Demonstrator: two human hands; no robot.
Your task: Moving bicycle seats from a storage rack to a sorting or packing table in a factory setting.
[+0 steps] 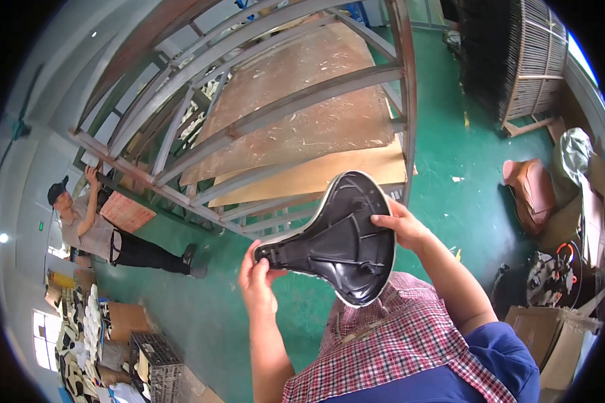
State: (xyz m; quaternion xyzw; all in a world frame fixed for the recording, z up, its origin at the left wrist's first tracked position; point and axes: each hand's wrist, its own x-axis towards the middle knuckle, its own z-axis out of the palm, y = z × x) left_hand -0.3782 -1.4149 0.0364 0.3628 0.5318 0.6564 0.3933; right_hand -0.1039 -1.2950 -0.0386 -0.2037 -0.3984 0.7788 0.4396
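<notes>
A bicycle saddle [336, 243] is held up in front of my chest, its black hollow underside facing me and a pale rim running round the edge. Its narrow nose points left, and the wide rear is on the right. My left hand [257, 274] grips the nose, thumb on the underside and fingers behind it. At the wide end, my right hand [403, 226] holds the edge with the thumb pressed on the inner side. The saddle's top faces away and is hidden, as are most of the fingers behind it.
Ahead stands a large metal rack [282, 101] with brown sheets [302, 94]. Another person [91, 225] touches its left side. A black plastic crate [156, 366] and piled pieces lie lower left. Brown bundles [530, 195], cardboard boxes [544, 339] and a slatted frame [534, 64] line the right.
</notes>
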